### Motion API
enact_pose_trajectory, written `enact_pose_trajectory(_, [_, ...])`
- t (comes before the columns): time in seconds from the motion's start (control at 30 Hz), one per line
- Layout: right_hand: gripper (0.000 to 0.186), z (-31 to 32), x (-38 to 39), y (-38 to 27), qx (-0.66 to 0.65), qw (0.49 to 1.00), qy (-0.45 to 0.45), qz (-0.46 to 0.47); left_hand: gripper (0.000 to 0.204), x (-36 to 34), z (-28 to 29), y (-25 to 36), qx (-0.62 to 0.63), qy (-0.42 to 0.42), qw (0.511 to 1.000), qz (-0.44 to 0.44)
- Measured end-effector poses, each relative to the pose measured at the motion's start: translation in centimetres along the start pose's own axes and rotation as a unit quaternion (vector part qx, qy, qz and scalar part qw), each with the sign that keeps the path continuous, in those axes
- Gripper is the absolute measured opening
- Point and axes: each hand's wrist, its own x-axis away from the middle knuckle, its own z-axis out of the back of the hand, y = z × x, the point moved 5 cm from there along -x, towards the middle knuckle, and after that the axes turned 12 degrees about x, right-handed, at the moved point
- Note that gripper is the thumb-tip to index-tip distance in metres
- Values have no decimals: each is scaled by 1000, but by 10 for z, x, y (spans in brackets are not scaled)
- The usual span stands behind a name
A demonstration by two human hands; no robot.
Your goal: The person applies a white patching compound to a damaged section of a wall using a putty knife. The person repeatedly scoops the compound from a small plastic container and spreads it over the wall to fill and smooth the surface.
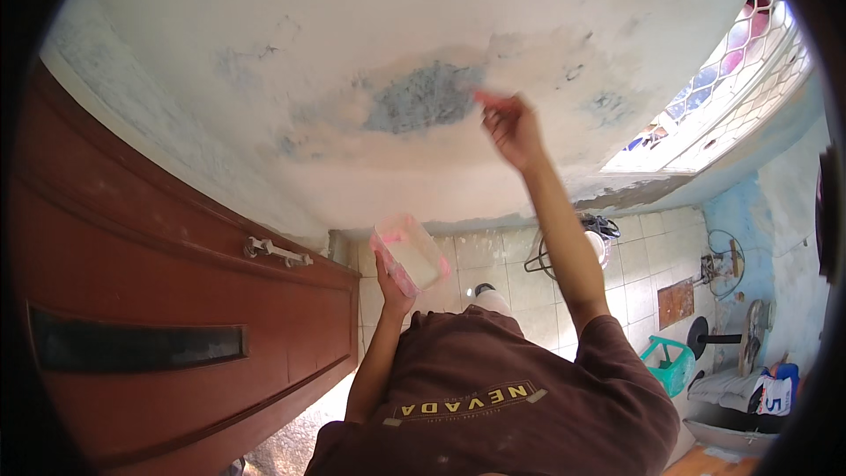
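My left hand point(395, 289) is closed on the side of a clear, pink-tinted plastic tub point(408, 271). Something white lies at the bottom of the tub. Up at the wall, my right hand point(513, 128) grips a small pinkish-red tool point(481, 97), whose exact kind is blurred. The tool's tip is beside the right end of a grey-blue bare patch point(423, 99) on the pale, smeared wall point(308, 145). Whether the tip touches the wall, I cannot tell.
At the left stands a red-brown door point(167, 273) with a white handle point(278, 252). A window with a white grille point(714, 97) is at the upper right. Tiles cover the floor point(546, 300). A green plastic stool point(670, 365) and a grey container point(736, 427) stand at the lower right.
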Motion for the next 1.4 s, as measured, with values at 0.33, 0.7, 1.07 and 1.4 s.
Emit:
enact_pose_trajectory(0.33, [41,147,-110,88,-137,978,-60,-142,62,-21,-13,-39,40,37,998,-40])
enact_pose_trajectory(0.7, [21,11,-8,-47,-149,983,-83,-60,64,-21,-4,-80,90,89,988,-87])
enact_pose_trajectory(1.07, [46,246,-80,86,-94,976,22,-198,70,-32,-34,-127,98,108,980,-138])
enact_pose_trajectory(1.4, [28,116,19,-132,-94,992,-62,-58,64,-43,-43,-181,119,91,980,-131])
